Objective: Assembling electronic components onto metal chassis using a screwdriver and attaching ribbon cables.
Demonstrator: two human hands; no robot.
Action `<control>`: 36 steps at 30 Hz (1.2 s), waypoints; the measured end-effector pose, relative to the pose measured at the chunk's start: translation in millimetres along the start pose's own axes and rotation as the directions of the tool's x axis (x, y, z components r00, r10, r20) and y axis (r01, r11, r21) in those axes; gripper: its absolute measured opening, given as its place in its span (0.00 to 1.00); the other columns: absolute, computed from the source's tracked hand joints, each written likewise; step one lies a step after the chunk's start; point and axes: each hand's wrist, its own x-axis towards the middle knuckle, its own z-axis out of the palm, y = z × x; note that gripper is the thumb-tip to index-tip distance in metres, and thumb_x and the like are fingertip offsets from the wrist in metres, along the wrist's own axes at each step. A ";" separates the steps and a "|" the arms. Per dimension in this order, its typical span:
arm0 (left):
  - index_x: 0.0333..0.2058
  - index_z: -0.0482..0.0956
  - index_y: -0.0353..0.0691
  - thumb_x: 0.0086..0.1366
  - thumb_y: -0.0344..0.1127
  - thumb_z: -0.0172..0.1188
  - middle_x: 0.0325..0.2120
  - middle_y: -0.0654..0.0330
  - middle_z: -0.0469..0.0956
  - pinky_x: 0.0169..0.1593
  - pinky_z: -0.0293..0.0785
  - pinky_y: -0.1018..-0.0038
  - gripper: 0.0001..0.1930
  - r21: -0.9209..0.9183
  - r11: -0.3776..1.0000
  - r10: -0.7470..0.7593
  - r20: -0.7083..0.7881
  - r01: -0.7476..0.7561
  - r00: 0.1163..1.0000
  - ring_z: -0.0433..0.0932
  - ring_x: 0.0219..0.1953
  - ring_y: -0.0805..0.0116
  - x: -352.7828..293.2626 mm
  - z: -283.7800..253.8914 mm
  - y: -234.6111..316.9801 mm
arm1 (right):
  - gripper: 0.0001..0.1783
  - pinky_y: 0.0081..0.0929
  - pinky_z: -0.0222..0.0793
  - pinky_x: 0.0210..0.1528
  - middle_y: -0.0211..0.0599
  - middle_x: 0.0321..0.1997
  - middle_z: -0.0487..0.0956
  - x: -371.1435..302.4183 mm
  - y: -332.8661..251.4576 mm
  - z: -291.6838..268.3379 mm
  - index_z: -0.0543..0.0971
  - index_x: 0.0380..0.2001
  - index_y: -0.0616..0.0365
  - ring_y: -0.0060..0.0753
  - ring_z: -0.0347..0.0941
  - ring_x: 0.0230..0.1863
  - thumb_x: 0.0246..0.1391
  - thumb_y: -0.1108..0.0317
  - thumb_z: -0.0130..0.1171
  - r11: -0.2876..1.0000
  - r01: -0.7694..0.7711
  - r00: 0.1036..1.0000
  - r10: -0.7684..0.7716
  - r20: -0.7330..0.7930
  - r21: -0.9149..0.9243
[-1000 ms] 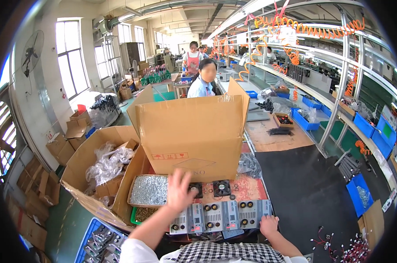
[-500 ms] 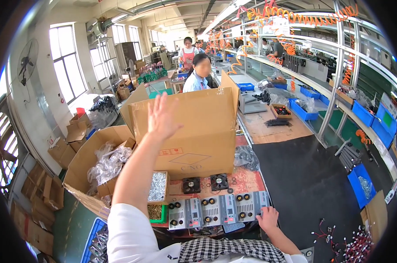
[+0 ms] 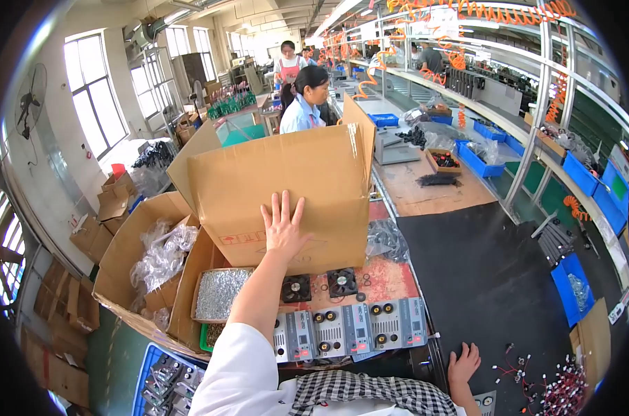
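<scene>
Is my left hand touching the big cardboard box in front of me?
Touching. The head view shows the left hand flat against the front wall of the cardboard box, fingers spread, no gap visible.

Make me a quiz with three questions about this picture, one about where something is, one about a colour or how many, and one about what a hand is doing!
1. Where is the left hand?
A. flat on the front of the big cardboard box
B. inside a blue bin
C. on the black mat

2. How many small black fans lie in front of the box?
A. five
B. two
C. none

3. How is the right hand?
A. closed round a cable
B. holding a fan
C. open, resting on the black mat

Answers:
1 A, the spread palm presses the box's front wall.
2 B, two square fans sit side by side.
3 C, the fingers are spread on the mat and hold nothing.
</scene>
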 end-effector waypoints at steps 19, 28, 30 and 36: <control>0.56 0.48 0.49 0.42 0.59 0.57 0.58 0.50 0.36 0.56 0.29 0.45 0.44 0.003 1.000 -0.016 -0.135 0.017 0.991 0.32 0.59 0.48 0.6 36.3 -3.1 | 0.23 0.44 0.44 0.55 0.42 0.51 0.61 -3.0 -0.2 -2.5 0.66 0.43 0.53 0.42 0.52 0.56 0.41 0.59 0.53 0.995 0.027 1.000 -0.028 -0.007 -0.101; 0.57 0.44 0.54 0.44 0.60 0.55 0.58 0.53 0.36 0.56 0.29 0.45 0.44 -0.006 0.999 -0.049 -0.070 0.048 0.996 0.33 0.60 0.50 7.0 34.5 0.7 | 0.22 0.44 0.45 0.55 0.42 0.51 0.62 0.4 0.3 -5.7 0.66 0.42 0.53 0.43 0.53 0.55 0.41 0.59 0.53 0.995 0.038 0.999 -0.041 -0.026 -0.091; 0.57 0.44 0.54 0.44 0.59 0.55 0.58 0.53 0.36 0.56 0.29 0.45 0.45 -0.014 0.999 -0.044 -0.110 0.042 0.993 0.33 0.60 0.50 6.9 35.2 -1.6 | 0.22 0.44 0.45 0.55 0.42 0.51 0.62 2.3 0.1 -5.1 0.66 0.42 0.53 0.43 0.53 0.55 0.41 0.59 0.53 0.995 0.069 0.996 -0.073 -0.060 -0.077; 0.57 0.45 0.53 0.43 0.59 0.56 0.58 0.52 0.37 0.56 0.31 0.44 0.44 0.007 0.999 -0.044 -0.088 0.044 0.995 0.34 0.59 0.49 3.7 36.6 -4.3 | 0.24 0.46 0.46 0.53 0.44 0.49 0.62 -0.5 1.0 4.1 0.68 0.41 0.54 0.44 0.54 0.54 0.37 0.60 0.55 0.997 0.067 0.993 -0.072 -0.097 -0.046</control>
